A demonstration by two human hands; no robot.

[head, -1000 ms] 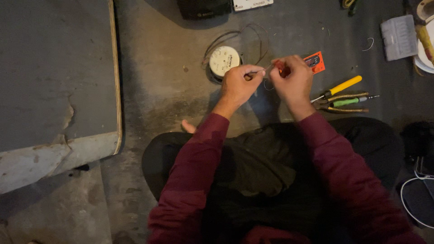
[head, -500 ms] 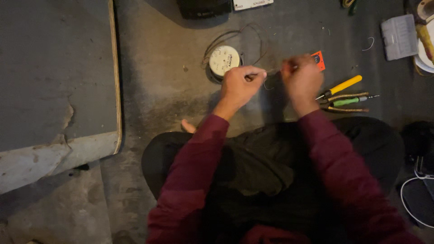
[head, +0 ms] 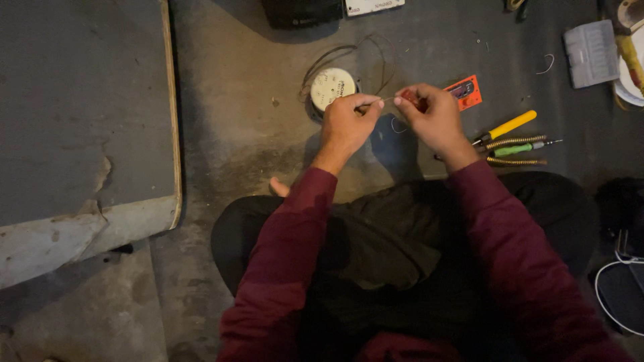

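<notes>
Concrete floor (head: pixel 255 134), dim room, prob. workshop; board (head: pixel 80 100) at left.

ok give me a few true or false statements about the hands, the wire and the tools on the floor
1. Both hands pinch a thin wire between them. True: the left hand and right hand each grip an end of the thin wire.
2. The round white spool sits in the person's lap. False: it lies on the concrete floor, just beyond the left hand.
3. The yellow-handled screwdriver lies on the floor to the right of the right hand. True.
4. The left hand holds the orange card. False: the card lies on the floor beyond the right hand.
5. The person wears dark red sleeves. True.
</notes>
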